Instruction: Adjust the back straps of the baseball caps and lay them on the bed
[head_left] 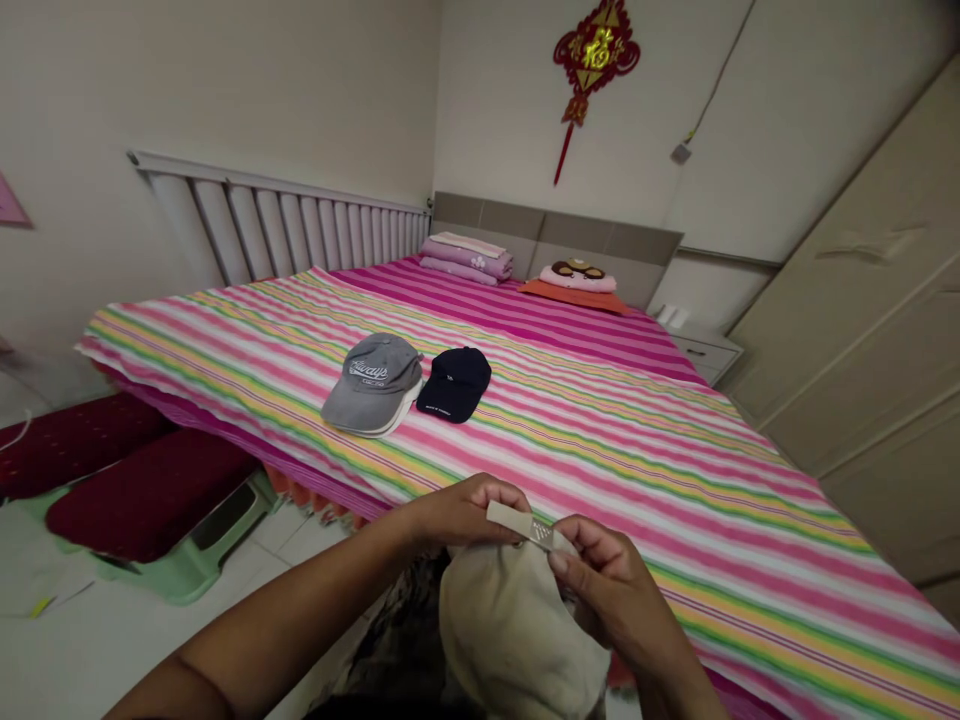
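Observation:
A beige cap (pixel 510 630) hangs between my hands at the near edge of the bed, its back strap (pixel 521 522) turned upward with a pale buckle on it. My left hand (pixel 469 510) is closed on the strap's left side, fingers curled. On the other side, my right hand (pixel 607 570) pinches the strap close to the buckle with thumb and fingers. Further in on the bed lie a grey cap (pixel 379 375) with white lettering and a dark navy cap (pixel 457 380), side by side. Beneath the grey one a whitish brim edge shows.
The bed's striped sheet (pixel 645 450) spreads out ahead. Folded purple bedding (pixel 469 260) and an orange and pink pile (pixel 576 280) lie by the headboard (pixel 495 215). Stools with dark red tops (pixel 150 490) stand at left; a radiator (pixel 285 210) lines the wall. Wardrobe doors (pixel 870 330) rise at right.

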